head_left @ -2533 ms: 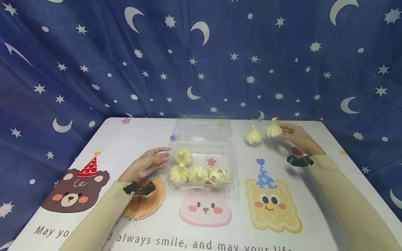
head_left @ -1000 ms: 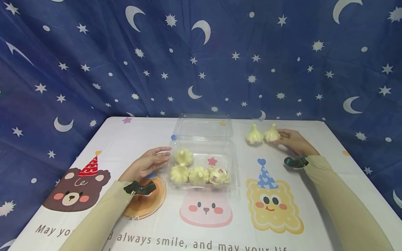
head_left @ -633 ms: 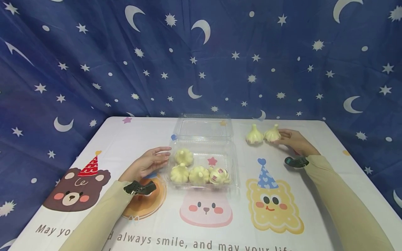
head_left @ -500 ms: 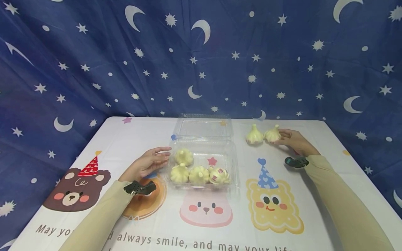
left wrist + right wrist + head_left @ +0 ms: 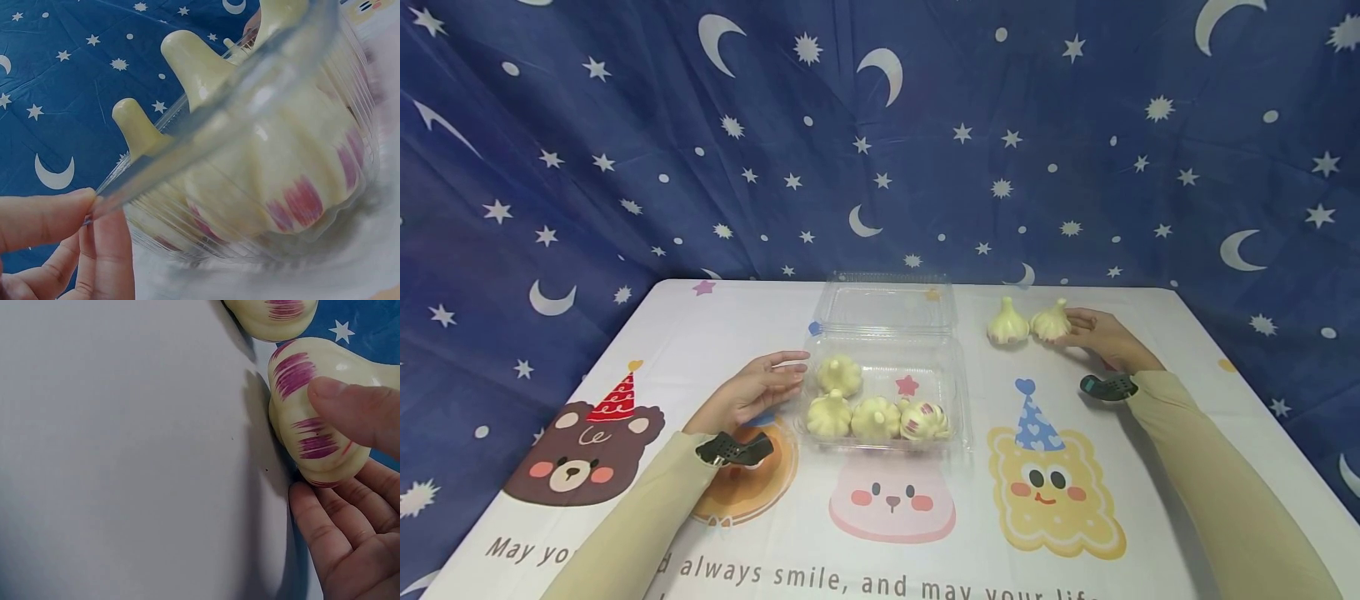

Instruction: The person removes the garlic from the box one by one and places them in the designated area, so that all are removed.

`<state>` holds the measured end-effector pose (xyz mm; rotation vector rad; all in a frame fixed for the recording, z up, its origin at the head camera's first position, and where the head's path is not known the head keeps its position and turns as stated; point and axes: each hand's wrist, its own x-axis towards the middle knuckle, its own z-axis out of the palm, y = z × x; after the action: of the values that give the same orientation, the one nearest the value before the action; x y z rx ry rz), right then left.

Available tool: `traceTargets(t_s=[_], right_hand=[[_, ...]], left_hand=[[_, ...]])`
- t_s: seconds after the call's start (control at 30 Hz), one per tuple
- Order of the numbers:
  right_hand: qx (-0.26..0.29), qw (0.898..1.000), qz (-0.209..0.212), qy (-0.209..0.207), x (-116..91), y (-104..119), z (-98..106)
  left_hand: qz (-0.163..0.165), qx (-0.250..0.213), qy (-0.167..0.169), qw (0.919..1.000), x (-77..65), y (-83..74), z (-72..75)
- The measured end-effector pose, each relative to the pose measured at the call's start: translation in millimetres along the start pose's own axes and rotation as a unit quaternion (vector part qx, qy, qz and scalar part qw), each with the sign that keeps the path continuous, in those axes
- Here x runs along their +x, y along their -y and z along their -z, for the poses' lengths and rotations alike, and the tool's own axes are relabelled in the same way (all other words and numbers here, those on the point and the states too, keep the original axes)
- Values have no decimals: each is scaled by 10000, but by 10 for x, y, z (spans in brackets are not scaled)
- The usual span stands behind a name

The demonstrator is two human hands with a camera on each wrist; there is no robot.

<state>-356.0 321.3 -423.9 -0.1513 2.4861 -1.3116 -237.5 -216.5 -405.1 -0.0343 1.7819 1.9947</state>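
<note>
Shifted garlic bulb (image 5: 306, 428): pale, purple-streaked

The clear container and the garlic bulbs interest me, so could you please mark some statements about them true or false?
1. Four garlic bulbs lie inside the clear container. True.
2. The lid is closed. False: the lid is open.
3. The left hand pinches the clear container. True.
4. The right hand holds nothing. False: the right hand holds a garlic bulb.
5. Another bulb sits outside the clear container. True.
</note>
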Motion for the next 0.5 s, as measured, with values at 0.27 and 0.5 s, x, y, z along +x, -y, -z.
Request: traceTargets(t_s=[0.27, 0.5], right_hand=[[23, 10000, -55, -34, 10, -8, 0], [-69, 10000, -14, -23, -1, -4, 7]], left_hand=[[-6, 77, 18, 10000, -3, -8, -11], [-84, 137, 48, 9999, -9, -1, -15]])
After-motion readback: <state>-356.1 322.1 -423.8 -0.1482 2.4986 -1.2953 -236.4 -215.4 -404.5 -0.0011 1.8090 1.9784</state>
